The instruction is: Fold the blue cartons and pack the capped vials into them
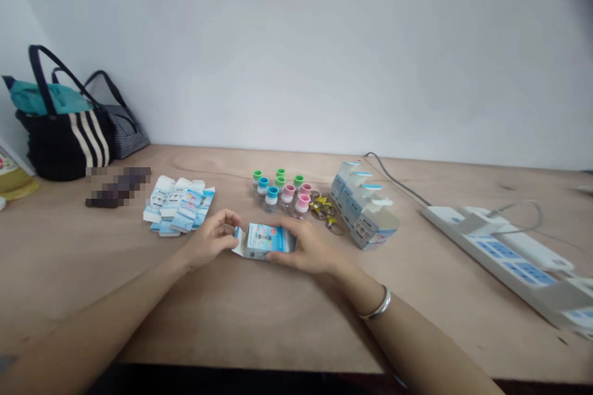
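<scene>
My left hand (213, 237) and my right hand (303, 247) both grip a small blue-and-white printed carton (269, 238) on the wooden tabletop (194, 315). Its white flap (239, 248) sticks out at the left, by my left fingers. Just beyond my hands stand several small bottles with green, blue and pink caps (280, 192). A loose pile of similar flat cartons (180, 207) lies to the left of my left hand. Several upright cartons with open flaps (362, 205) stand to the right, past my right hand, with gold-coloured rings (322, 207) between them and the bottles.
A white power strip (498, 253) with a grey cable lies at the right of the table. A pixelated dark object (118, 187) lies at the back left, near a black striped tote bag (65, 142) and a grey striped bag (123, 129), against a white wall (296, 43).
</scene>
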`<state>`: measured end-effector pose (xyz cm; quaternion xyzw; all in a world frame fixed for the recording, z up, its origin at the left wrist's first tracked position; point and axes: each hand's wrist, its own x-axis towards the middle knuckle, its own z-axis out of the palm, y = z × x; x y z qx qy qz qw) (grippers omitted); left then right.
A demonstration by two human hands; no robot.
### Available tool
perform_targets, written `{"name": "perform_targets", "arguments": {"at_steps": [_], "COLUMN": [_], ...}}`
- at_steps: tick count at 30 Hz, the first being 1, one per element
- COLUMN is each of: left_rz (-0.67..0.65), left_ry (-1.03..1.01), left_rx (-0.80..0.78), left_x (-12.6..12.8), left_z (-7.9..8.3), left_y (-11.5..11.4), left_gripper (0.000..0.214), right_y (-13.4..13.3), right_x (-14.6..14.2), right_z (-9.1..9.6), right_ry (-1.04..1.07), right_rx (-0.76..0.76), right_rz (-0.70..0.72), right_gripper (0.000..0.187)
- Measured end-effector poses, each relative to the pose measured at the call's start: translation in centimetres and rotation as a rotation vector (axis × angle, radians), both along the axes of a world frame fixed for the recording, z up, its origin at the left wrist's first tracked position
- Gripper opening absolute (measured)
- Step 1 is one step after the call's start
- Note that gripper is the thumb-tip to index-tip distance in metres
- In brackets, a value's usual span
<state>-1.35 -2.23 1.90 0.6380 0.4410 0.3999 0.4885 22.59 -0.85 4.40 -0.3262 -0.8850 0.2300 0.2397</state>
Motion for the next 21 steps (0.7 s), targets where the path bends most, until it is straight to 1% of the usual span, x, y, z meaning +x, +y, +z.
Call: {"name": "perform_targets", "arguments": {"at_steps": [2, 6, 12, 13, 15, 17, 19, 21], "left_rz": [0.013, 0.008, 0.063, 0.06, -0.001, -0.099, -0.16, -0.165], "left_ry": [-0.044, -0.037, -0.08, -0.089, -0.069, 0.032, 0.182, 0.327], "left_rx": [-0.044, -0.115, -0.111, -0.116, -0.111, -0.035, 0.143, 0.337], "left_x": [-0.1, 0.2, 0.9, 0.8, 0.7, 0.6, 0.6, 0.7], "left_z": [0.2, 0.1, 0.0, 0.0, 0.2, 0.4, 0.7, 0.9], "left_y": [0.1, 0.1, -0.4, -0.5, -0.7, -1.0, -1.3, -1.5], "left_gripper": [0.029, 0.025, 0.024, 0.025, 0.03, 0.044, 0.059, 0.064], "right_y": [-0.1, -0.3, -0.3, -0.3, -0.4, -0.6, -0.8, -0.9], "right_x": [0.0, -0.2, -0.3, -0.3, -0.4, -0.6, -0.8, -0.8], "right_z": [0.0, 0.0, 0.2, 0.3, 0.3, 0.3, 0.2, 0.2], "right_ry": [0.001, 0.006, 0.039, 0.05, 0.06, 0.058, 0.058, 0.076], "right_rx": [0.001, 0.024, 0.007, 0.006, 0.008, 0.02, 0.039, 0.053], "right_rz": [0.023, 0.037, 0.09, 0.102, 0.113, 0.1, 0.078, 0.06], "right_gripper": [0.052, 0.053, 0.054, 0.054, 0.054, 0.055, 0.056, 0.057]}}
